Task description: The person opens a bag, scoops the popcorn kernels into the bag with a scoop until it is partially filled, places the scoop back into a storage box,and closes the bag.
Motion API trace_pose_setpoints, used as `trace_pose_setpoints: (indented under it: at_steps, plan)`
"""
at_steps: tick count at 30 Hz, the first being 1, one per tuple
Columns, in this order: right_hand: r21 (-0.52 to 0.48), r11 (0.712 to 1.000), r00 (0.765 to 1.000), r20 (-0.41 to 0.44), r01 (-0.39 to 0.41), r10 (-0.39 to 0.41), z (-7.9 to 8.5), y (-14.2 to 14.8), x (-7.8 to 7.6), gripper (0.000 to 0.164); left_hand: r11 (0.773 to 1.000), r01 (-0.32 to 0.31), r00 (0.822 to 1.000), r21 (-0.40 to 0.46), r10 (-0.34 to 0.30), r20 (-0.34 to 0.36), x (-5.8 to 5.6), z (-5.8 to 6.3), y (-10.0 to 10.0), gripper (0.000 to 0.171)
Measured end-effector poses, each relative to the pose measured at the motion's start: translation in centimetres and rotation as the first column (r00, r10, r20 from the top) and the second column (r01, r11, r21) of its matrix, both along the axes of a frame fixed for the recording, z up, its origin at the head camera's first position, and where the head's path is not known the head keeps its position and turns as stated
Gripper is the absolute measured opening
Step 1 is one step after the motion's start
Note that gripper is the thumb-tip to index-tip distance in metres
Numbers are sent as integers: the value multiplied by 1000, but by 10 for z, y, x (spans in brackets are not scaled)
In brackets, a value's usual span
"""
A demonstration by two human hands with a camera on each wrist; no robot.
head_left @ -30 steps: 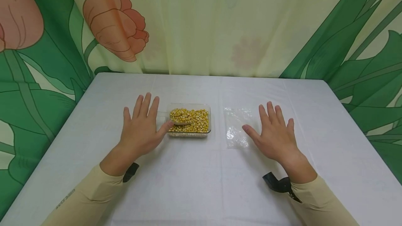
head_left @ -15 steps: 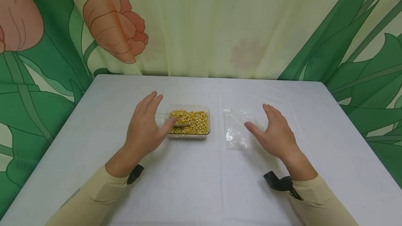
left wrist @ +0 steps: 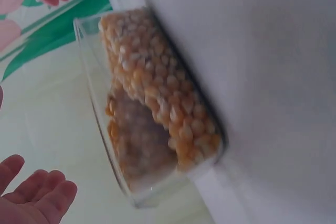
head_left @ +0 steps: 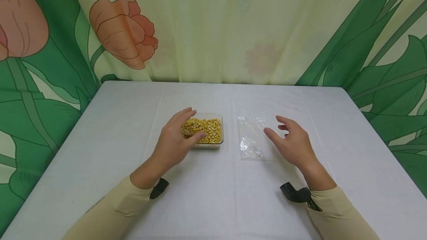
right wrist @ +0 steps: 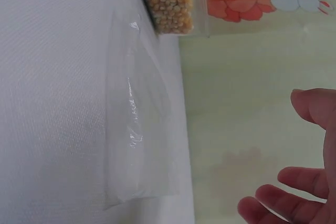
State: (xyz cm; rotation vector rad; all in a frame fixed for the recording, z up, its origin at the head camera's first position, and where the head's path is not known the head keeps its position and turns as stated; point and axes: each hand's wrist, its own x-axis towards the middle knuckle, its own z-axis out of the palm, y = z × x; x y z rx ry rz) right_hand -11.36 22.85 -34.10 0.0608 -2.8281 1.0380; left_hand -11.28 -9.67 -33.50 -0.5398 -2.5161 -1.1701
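A clear rectangular container (head_left: pixel 221 130) on the table is filled with yellow corn kernels (head_left: pixel 203 126). My left hand (head_left: pixel 173 138) hovers over its left end, thumb and fingers spread apart, with nothing held. The hand hides that end and most of a slim brownish thing seen lying in the corn earlier. In the left wrist view, several loosely bent fingertips (left wrist: pixel 55 195) show beside the container. To the right, a flat clear plastic bag (head_left: pixel 250 140) lies on the cloth. Close by its right edge, my right hand (head_left: pixel 293 142) holds nothing, fingers loosely bent and thumb apart.
A white cloth covers the table (head_left: pixel 207 203). Behind its far edge hangs a curtain (head_left: pixel 213 29) printed with flowers and leaves. A dark wrist camera (head_left: pixel 295 192) sits below the right hand, and another camera (head_left: pixel 159 188) below the left.
My left hand has moved right, from beside the container to over its left end. Both hands have gone from flat, spread fingers to loosely bent ones. The container and bag stay put.
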Motion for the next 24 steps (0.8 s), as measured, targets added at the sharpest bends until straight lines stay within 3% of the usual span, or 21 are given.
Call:
trace_pose_setpoints:
  at_steps: [7, 16, 24]
  plan:
    - [1, 1000, 1000, 20, 6, -6, -6, 1, -1, 67, 999, 45, 998, 31, -46, 53, 0, -7, 14, 63]
    - [11, 1000, 999, 50, 0, 0, -10, 1, -1, 67, 995, 90, 994, 46, -93, 63, -2, -11, 31, 61]
    - [10, 1000, 996, 85, 7, -8, -14, 1, -2, 67, 990, 119, 978, 69, -129, 163, -2, -12, 48, 65]
